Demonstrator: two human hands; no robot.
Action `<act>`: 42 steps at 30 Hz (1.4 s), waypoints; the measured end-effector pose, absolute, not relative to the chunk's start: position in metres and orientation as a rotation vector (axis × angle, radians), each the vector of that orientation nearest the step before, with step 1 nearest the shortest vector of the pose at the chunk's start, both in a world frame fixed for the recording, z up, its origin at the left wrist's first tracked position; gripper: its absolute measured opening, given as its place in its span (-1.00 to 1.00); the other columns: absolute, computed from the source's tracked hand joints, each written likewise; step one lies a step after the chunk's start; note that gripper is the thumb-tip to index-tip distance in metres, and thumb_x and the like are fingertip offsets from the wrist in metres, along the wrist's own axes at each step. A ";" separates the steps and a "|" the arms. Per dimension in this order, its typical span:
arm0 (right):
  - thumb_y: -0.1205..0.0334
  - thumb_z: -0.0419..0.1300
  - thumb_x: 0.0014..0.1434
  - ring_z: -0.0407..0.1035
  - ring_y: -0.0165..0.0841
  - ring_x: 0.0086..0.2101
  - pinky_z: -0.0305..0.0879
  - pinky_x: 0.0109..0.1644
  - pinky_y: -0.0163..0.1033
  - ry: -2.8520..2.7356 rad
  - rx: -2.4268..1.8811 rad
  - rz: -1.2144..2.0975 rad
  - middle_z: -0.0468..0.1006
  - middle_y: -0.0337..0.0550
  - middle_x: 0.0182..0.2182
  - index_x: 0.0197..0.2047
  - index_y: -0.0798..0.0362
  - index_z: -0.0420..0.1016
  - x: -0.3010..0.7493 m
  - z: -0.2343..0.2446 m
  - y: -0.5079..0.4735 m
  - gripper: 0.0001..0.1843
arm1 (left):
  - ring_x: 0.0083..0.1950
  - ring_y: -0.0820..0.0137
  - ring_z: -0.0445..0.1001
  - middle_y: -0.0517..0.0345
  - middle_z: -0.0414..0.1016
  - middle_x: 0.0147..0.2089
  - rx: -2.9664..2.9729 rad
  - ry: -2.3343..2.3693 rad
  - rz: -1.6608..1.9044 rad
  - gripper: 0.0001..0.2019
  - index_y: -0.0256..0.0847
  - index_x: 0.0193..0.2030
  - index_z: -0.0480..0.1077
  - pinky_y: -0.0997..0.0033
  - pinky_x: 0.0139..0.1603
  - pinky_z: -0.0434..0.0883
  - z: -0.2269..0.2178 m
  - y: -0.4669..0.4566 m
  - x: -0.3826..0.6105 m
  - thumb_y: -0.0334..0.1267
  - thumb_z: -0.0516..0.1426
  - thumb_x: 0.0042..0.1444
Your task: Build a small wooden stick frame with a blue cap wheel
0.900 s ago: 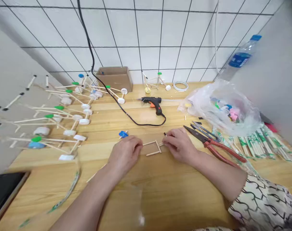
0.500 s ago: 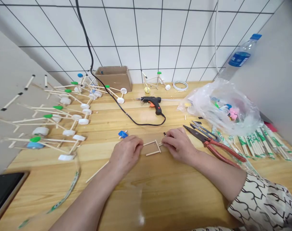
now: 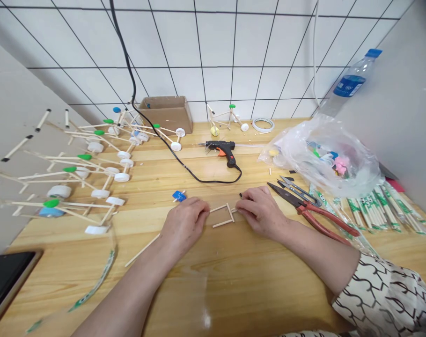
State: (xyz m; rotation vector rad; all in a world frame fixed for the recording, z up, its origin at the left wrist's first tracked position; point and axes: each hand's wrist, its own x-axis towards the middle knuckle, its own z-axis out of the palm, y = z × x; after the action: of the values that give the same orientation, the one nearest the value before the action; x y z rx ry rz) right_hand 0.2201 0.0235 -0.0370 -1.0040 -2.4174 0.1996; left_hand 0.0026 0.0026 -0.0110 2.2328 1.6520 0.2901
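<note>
Between my hands, low over the wooden table, is a small U-shaped frame of wooden sticks point(image 3: 230, 213), its opening toward the left. My left hand point(image 3: 187, 220) is closed in a pinch on the far-side stick's left end. My right hand point(image 3: 260, 210) pinches a short stick that juts from the frame's right crosspiece; a black tip pokes up above those fingers. Just beyond my left hand lies a blue cap with a stick through it point(image 3: 179, 195). A loose stick point(image 3: 141, 251) lies partly behind my left forearm.
A hot glue gun point(image 3: 222, 149) with a black cord lies ahead. Pliers point(image 3: 314, 213), snips point(image 3: 299, 189), wrapped chopsticks point(image 3: 378, 208) and a plastic bag point(image 3: 325, 154) are at right. Stick models with white wheels point(image 3: 100, 193) crowd the left. A cardboard box point(image 3: 169, 114) stands by the wall.
Almost nothing differs. Both hands keep the same pinch on the stick frame, and the objects around them stay where they were.
</note>
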 end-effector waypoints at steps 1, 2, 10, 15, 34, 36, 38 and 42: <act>0.37 0.03 0.17 0.26 -0.35 -0.34 0.03 -0.24 -0.19 -2.419 -1.004 0.201 0.38 -0.13 -0.43 -0.37 0.08 0.46 0.220 -0.037 0.023 -0.81 | -0.23 0.31 0.43 0.08 0.48 -0.32 2.240 1.650 0.295 -0.78 -0.20 -0.37 0.41 0.36 -0.25 0.33 -0.011 0.003 0.003 -0.34 -0.05 0.12; 0.37 0.03 0.17 0.25 -0.35 -0.34 0.03 -0.24 -0.19 -2.421 -1.004 0.203 0.38 -0.13 -0.43 -0.37 0.08 0.46 0.220 -0.037 0.023 -0.81 | -0.24 0.32 0.43 0.09 0.48 -0.32 2.245 1.649 0.301 -0.79 -0.20 -0.37 0.41 0.37 -0.25 0.33 -0.011 0.003 0.003 -0.34 -0.05 0.12; 0.39 0.02 0.16 0.23 -0.34 -0.34 0.02 -0.24 -0.19 -2.438 -1.001 0.226 0.38 -0.13 -0.42 -0.35 0.07 0.45 0.221 -0.037 0.024 -0.81 | -0.20 0.28 0.42 0.06 0.49 -0.28 2.224 1.641 0.297 -0.77 -0.21 -0.35 0.42 0.32 -0.22 0.34 -0.012 0.003 0.002 -0.34 -0.06 0.13; 0.41 0.03 0.15 0.23 -0.34 -0.34 0.01 -0.24 -0.19 -2.439 -0.983 0.235 0.38 -0.14 -0.42 -0.33 0.06 0.45 0.222 -0.038 0.025 -0.82 | -0.20 0.29 0.42 0.06 0.48 -0.27 2.224 1.634 0.337 -0.77 -0.22 -0.32 0.43 0.32 -0.21 0.34 -0.014 0.003 0.001 -0.35 -0.05 0.12; 0.44 0.04 0.13 0.24 -0.35 -0.33 0.01 -0.23 -0.18 -2.441 -0.996 0.237 0.37 -0.14 -0.42 -0.34 0.07 0.45 0.222 -0.037 0.025 -0.81 | -0.20 0.29 0.41 0.06 0.47 -0.27 2.225 1.621 0.340 -0.77 -0.21 -0.33 0.42 0.33 -0.20 0.32 -0.013 0.003 0.001 -0.35 -0.06 0.12; 0.44 0.04 0.13 0.24 -0.35 -0.33 0.01 -0.23 -0.18 -2.442 -0.996 0.234 0.37 -0.14 -0.41 -0.34 0.07 0.45 0.222 -0.038 0.025 -0.81 | -0.19 0.30 0.40 0.07 0.47 -0.27 2.230 1.620 0.354 -0.78 -0.21 -0.33 0.42 0.33 -0.19 0.32 -0.012 0.003 0.000 -0.34 -0.05 0.12; 0.43 0.04 0.14 0.25 -0.35 -0.33 0.01 -0.23 -0.18 -2.438 -0.993 0.234 0.37 -0.13 -0.41 -0.34 0.07 0.45 0.222 -0.039 0.025 -0.82 | -0.20 0.30 0.40 0.08 0.47 -0.28 2.229 1.624 0.375 -0.80 -0.21 -0.33 0.41 0.34 -0.19 0.32 -0.011 0.002 -0.002 -0.34 -0.04 0.11; 0.43 0.04 0.13 0.24 -0.35 -0.34 0.01 -0.23 -0.18 -2.434 -0.995 0.239 0.37 -0.14 -0.41 -0.33 0.07 0.45 0.222 -0.038 0.024 -0.83 | -0.26 0.34 0.41 0.11 0.47 -0.33 2.195 1.604 0.414 -0.82 -0.21 -0.37 0.42 0.37 -0.25 0.32 -0.004 0.000 -0.003 -0.36 -0.02 0.06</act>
State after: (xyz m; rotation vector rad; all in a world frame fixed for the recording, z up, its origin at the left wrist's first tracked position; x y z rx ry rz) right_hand 0.2221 0.0243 -0.0375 -0.9945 -2.4341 0.2387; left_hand -0.0035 0.0003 -0.0041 2.1948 1.6043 0.4144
